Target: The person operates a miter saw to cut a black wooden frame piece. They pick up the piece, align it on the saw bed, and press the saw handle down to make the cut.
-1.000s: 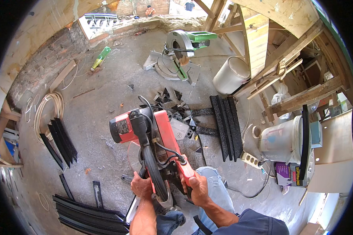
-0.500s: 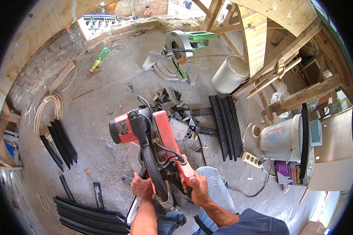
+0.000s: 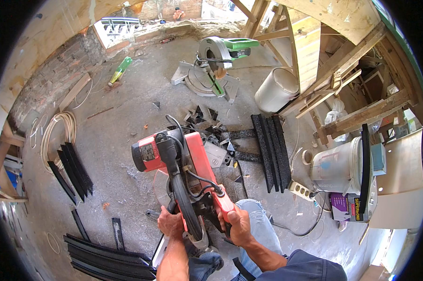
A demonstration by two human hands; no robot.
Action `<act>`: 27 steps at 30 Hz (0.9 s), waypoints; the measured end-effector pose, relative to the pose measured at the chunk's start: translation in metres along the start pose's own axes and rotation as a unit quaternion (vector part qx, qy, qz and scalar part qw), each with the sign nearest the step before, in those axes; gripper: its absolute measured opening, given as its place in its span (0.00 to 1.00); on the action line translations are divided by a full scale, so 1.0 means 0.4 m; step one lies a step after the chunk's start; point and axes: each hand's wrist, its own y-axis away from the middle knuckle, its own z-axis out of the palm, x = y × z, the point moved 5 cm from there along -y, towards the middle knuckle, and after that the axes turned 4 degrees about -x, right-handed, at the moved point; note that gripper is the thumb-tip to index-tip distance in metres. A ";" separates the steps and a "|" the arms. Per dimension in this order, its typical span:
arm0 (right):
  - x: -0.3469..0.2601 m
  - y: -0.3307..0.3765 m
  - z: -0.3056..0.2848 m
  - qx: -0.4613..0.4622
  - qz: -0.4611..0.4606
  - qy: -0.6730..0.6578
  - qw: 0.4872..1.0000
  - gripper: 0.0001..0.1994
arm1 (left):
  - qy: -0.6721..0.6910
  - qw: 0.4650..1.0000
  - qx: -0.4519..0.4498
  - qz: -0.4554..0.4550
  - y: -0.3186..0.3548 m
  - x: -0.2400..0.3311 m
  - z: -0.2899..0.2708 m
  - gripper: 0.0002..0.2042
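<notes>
A red and black miter saw (image 3: 201,152) stands on the floor right in front of me, its motor to the left. My right hand (image 3: 237,225) is wrapped round the saw's red and black handle. Low on the saw's left side, my left hand (image 3: 170,222) is closed at the base, close by the blade guard. Its fingertips are partly hidden, and what they hold cannot be made out. A pale strip (image 3: 159,250) shows beside my left wrist. Several dark triangular offcuts (image 3: 199,114) lie scattered just beyond the saw.
Long black strips lie in stacks at right (image 3: 270,152), left (image 3: 75,171) and lower left (image 3: 103,255). A green miter saw (image 3: 216,65) stands farther off. White buckets (image 3: 277,89), a power strip (image 3: 301,190) with a cable, and a wooden frame (image 3: 356,93) occupy the right side.
</notes>
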 end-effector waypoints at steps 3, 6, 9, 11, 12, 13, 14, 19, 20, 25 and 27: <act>0.001 0.005 -0.013 0.005 0.006 0.008 1.000 0.34 | -0.001 1.000 0.008 0.003 0.002 0.009 0.006 0.31; 0.000 0.001 -0.015 0.010 -0.003 0.004 1.000 0.34 | -0.001 1.000 0.005 0.010 0.004 0.019 0.014 0.32; 0.002 0.002 -0.018 0.006 -0.005 0.009 1.000 0.34 | 0.003 1.000 0.000 0.006 0.010 0.024 0.005 0.32; 0.001 0.001 -0.010 0.002 -0.009 0.007 1.000 0.34 | -0.003 1.000 0.000 0.001 0.009 0.018 -0.006 0.32; 0.000 0.000 -0.007 0.002 -0.012 0.007 1.000 0.34 | -0.004 1.000 0.002 -0.001 0.008 0.015 -0.008 0.32; 0.001 0.000 -0.007 0.001 -0.012 0.007 1.000 0.34 | -0.006 1.000 0.003 -0.003 0.007 0.012 -0.006 0.32; 0.003 0.001 -0.007 -0.001 -0.012 0.006 1.000 0.34 | -0.008 1.000 0.005 -0.005 0.006 0.010 -0.007 0.31; 0.004 0.002 -0.020 0.000 -0.017 0.016 1.000 0.32 | 0.001 1.000 -0.001 0.002 0.009 0.025 0.004 0.31; 0.003 0.002 -0.017 0.000 -0.016 0.017 1.000 0.32 | 0.005 1.000 -0.002 0.000 0.009 0.021 -0.001 0.30; 0.004 0.001 -0.016 0.001 -0.013 0.014 1.000 0.31 | -0.003 1.000 0.003 -0.003 0.008 0.020 -0.003 0.29; 0.003 0.002 -0.014 -0.002 -0.010 0.019 1.000 0.31 | -0.004 1.000 0.008 -0.003 0.005 0.016 0.000 0.29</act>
